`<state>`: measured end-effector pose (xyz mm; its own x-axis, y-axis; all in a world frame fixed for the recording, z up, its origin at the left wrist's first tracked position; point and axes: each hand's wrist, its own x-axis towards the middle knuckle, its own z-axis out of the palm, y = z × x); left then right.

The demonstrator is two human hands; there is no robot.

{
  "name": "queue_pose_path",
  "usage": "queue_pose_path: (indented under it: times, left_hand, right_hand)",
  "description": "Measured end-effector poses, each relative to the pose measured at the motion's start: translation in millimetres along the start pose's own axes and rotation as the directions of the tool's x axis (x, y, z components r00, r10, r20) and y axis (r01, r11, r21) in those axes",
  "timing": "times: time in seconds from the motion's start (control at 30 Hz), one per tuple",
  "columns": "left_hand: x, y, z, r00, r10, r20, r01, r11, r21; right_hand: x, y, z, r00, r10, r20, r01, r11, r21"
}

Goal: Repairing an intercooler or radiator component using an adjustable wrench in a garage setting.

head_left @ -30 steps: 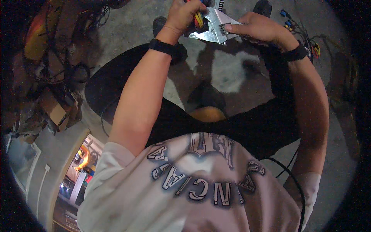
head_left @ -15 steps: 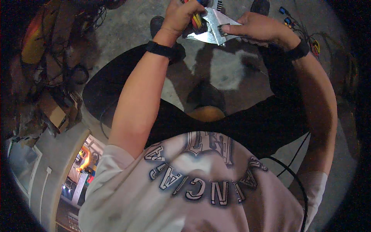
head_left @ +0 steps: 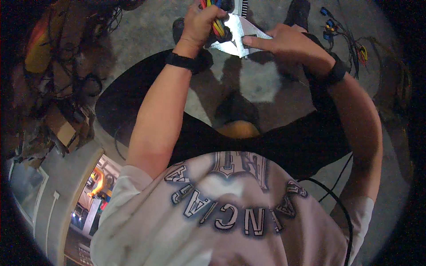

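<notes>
At twelve o'clock, the left hand (head_left: 198,27) clasps red-yellow-blue wires (head_left: 218,27). The right hand (head_left: 296,46) pinches an angular silver metal plate (head_left: 236,32) — probably stiff, slippery, best held by edges.

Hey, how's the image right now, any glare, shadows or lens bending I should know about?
Head view: glare whites out part of the shiny silver sheet-metal piece; head view: dark shadows cross the grey concrete floor; head view: tangled black cables at far left fade into gloom; head view: fisheye bending toward the rim, with blackened corners.
</notes>
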<state>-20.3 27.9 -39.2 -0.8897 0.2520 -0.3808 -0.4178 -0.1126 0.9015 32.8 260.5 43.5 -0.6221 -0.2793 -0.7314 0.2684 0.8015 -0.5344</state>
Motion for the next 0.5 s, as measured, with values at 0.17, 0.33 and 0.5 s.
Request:
queue_pose_path:
  times: [0.17,0.33,0.5]
  left_hand:
    - [-1,3,-4,0.998,-0.055,-0.039,0.056,0.998,0.026]
    - [-7,8,4,0.994,-0.110,-0.015,0.110,0.994,0.023]
    - [-8,9,4,0.999,-0.036,0.026,0.036,0.999,-0.002]
  right_hand:
    - [-2,-16,-12,1.000,-0.005,0.026,0.006,0.999,-0.045]
    - [1,-7,-16,0.997,0.001,0.074,0.003,0.998,-0.057]
    - [-1,-5,-7,0.997,0.056,0.053,-0.054,0.998,-0.044]
